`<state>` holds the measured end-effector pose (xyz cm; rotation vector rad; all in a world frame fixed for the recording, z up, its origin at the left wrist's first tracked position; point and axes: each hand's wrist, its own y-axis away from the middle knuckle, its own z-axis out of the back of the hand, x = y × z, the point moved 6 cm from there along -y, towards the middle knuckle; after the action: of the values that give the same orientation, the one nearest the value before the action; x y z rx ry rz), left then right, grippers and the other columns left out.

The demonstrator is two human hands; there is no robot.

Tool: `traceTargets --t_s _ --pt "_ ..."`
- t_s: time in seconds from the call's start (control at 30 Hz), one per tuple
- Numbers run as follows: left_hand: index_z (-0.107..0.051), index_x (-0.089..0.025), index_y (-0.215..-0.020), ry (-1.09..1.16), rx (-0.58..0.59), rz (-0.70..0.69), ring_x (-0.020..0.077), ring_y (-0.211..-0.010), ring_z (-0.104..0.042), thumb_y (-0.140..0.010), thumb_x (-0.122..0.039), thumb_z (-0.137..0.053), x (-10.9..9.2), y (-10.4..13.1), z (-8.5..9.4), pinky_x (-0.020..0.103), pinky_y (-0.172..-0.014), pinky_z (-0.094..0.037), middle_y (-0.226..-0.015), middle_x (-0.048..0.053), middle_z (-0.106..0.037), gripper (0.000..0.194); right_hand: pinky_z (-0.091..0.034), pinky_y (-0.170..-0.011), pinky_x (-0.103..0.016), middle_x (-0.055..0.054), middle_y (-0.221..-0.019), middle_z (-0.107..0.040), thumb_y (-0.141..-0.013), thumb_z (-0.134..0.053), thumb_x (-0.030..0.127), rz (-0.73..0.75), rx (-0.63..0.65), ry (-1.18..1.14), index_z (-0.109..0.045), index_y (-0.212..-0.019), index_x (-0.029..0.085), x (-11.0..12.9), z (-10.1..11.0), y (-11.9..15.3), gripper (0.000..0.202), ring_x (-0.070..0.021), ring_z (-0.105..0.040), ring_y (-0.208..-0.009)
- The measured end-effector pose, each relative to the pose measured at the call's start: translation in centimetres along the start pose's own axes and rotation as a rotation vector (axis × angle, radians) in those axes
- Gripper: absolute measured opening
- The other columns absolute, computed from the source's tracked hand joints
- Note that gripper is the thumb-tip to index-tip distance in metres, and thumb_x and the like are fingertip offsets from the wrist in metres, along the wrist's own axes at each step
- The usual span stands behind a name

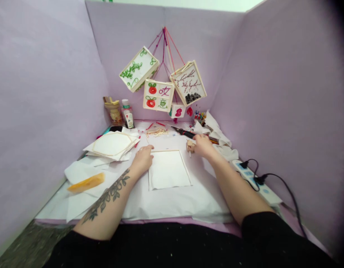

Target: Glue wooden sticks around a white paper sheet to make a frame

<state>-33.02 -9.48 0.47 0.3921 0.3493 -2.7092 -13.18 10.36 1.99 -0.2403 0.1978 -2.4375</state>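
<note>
A table point(149, 208) covered in white sheeting fills the area between pale lilac walls; read its middle as a clock centre, with twelve at the back wall. At twelve, white box-shaped pieces with pale strip edging and coloured drawings point(158, 95) hang from red and purple cords. At three lies a white, blue-socketed power strip point(255, 182) with two black plugs; at ten, a stack of white paper sheets point(113, 144). The white rectangular sheet with thin pale edging point(169, 171) lies flat at the centre. At its ten-o'clock corner is the left hand point(144, 158), thumb and forefinger slightly apart; whether they pinch the edging, I cannot tell. The right hand point(204, 146), at two, has its fingers curled at a small light-brown wooden piece point(190, 146); its grip is unclear. Dark-handled pliers point(185, 133) lie just beyond, at one; thin pale sticks point(157, 132) are at twelve.
</note>
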Motion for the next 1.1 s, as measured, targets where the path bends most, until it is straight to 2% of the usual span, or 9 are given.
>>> traceTargets --t_s 0.1,0.2,0.33,0.43,0.53,0.63,0.77,0.9,1.1 --pt "-0.054 -0.017 -0.114 0.022 -0.062 0.024 0.0244 -0.116 -0.051 -0.084 -0.011 -0.045 0.6 -0.3 0.7 0.036 -0.1 -0.038 -0.119 0.011 -0.061 0.032 -0.042 -0.082 -0.034 -0.017 -0.114 -0.059 -0.071 -0.069 0.034 -0.05 0.247 0.024 -0.056 -0.115 0.011 -3.9 -0.9 -0.4 0.051 -0.0297 -0.055 -0.102" --pt "-0.053 -0.017 -0.115 0.041 -0.062 0.054 0.0247 -0.113 -0.053 -0.083 -0.013 -0.046 1.0 -0.7 0.6 0.037 -0.098 -0.041 -0.115 0.011 -0.062 0.033 -0.042 -0.075 -0.03 -0.013 -0.108 -0.063 -0.069 -0.071 0.036 -0.005 0.351 -0.002 -0.054 -0.117 0.014 -4.6 -2.4 -0.5 0.055 -0.0255 -0.059 -0.095" --pt "-0.05 -0.018 -0.118 0.075 -0.019 0.023 0.0241 -0.117 -0.05 -0.078 -0.013 -0.053 0.9 -1.0 -0.1 0.036 -0.101 -0.039 -0.119 0.01 -0.06 0.04 -0.039 -0.07 -0.027 -0.01 -0.103 -0.065 -0.075 -0.066 0.029 0.032 0.321 -0.044 -0.056 -0.109 0.015 -3.7 -3.1 -0.8 0.039 -0.0219 -0.059 -0.089" --pt "-0.049 -0.019 -0.119 0.08 0.01 0.002 0.0233 -0.121 -0.047 -0.076 -0.011 -0.054 0.9 -1.2 -0.5 0.035 -0.103 -0.037 -0.123 0.01 -0.058 0.044 -0.039 -0.068 -0.025 -0.009 -0.095 -0.065 -0.078 -0.061 0.025 0.02 0.265 -0.132 -0.057 -0.097 0.015 -3.6 -2.1 -0.7 0.022 -0.0191 -0.058 -0.082" --pt "-0.049 -0.018 -0.121 0.081 0.026 0.0 0.0236 -0.123 -0.046 -0.076 -0.012 -0.054 1.0 -1.3 -0.8 0.036 -0.104 -0.036 -0.125 0.011 -0.056 0.046 -0.041 -0.068 -0.024 -0.006 -0.09 -0.064 -0.082 -0.057 0.032 0.006 0.222 -0.409 -0.055 -0.095 0.016 -3.7 -0.7 -0.2 0.021 -0.0168 -0.057 -0.079" --pt "-0.049 -0.017 -0.121 0.092 0.018 0.009 0.0232 -0.121 -0.048 -0.078 -0.011 -0.052 1.2 -1.3 -0.8 0.035 -0.103 -0.037 -0.124 0.012 -0.057 0.043 -0.045 -0.072 -0.026 -0.006 -0.089 -0.062 -0.088 -0.046 0.04 -0.006 0.234 -0.819 -0.051 -0.106 0.017 -3.3 0.2 0.3 0.03 -0.0166 -0.058 -0.08" --pt "-0.051 -0.016 -0.118 0.121 -0.019 0.002 0.0225 -0.117 -0.051 -0.08 -0.009 -0.046 1.1 -1.3 -0.5 0.035 -0.101 -0.039 -0.12 0.012 -0.059 0.039 -0.049 -0.071 -0.029 -0.008 -0.088 -0.06 -0.092 -0.034 0.043 0.002 0.272 -1.089 -0.05 -0.113 0.017 -1.5 0.3 0.6 0.037 -0.0168 -0.059 -0.078" --pt "-0.051 -0.018 -0.116 0.143 -0.004 0.009 0.0212 -0.118 -0.05 -0.078 -0.004 -0.043 1.0 -1.2 -0.7 0.035 -0.1 -0.039 -0.12 0.01 -0.059 0.041 -0.047 -0.06 -0.025 -0.005 -0.075 -0.058 -0.085 -0.045 0.054 -0.038 0.363 -1.198 -0.057 -0.102 0.015 2.2 -1.7 0.8 0.044 -0.0138 -0.055 -0.062" --pt "-0.048 -0.017 -0.119 0.123 0.038 0.002 0.0215 -0.119 -0.05 -0.074 -0.004 -0.048 1.4 -1.2 -1.2 0.034 -0.101 -0.038 -0.123 0.011 -0.058 0.047 -0.04 -0.05 -0.021 0.0 -0.054 -0.054 -0.076 -0.061 0.045 -0.004 0.434 -1.094 -0.064 -0.077 0.014 8.3 -4.1 1.0 0.032 -0.0115 -0.05 -0.051"
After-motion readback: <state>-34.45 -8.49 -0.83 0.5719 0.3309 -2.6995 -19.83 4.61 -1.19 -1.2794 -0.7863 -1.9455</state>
